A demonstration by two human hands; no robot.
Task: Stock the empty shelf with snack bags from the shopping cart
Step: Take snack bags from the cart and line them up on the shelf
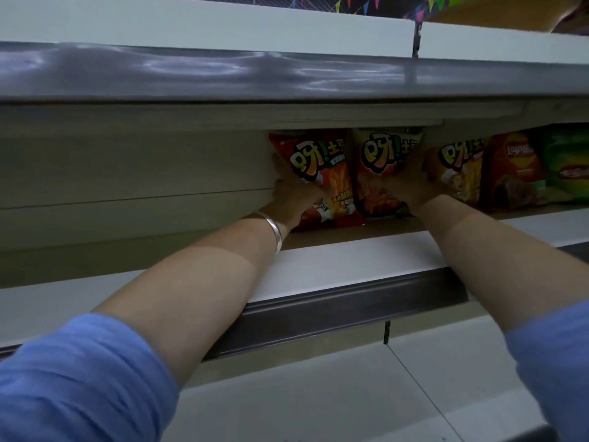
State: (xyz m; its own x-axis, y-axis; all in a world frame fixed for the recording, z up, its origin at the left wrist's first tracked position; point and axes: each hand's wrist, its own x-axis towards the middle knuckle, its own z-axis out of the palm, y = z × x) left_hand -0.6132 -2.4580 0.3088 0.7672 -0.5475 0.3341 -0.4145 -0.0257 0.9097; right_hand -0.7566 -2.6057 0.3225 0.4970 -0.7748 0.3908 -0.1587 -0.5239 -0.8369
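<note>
Both my arms reach deep into a white shelf (334,266). My left hand (291,194) grips the left edge of a red-orange snack bag (322,173) that stands tilted at the back. My right hand (411,189) holds the lower right side of a second orange snack bag (382,167) right beside the first. A yellow bag (455,170) of the same brand stands just right of my right hand. The shopping cart is out of view.
Further right on the shelf stand a dark red chip bag (513,173) and a green bag (567,161). The upper shelf's grey front rail (223,74) hangs low over the opening. The shelf's bare back panel (127,173) lies left of the bags. Tiled floor (350,393) shows below.
</note>
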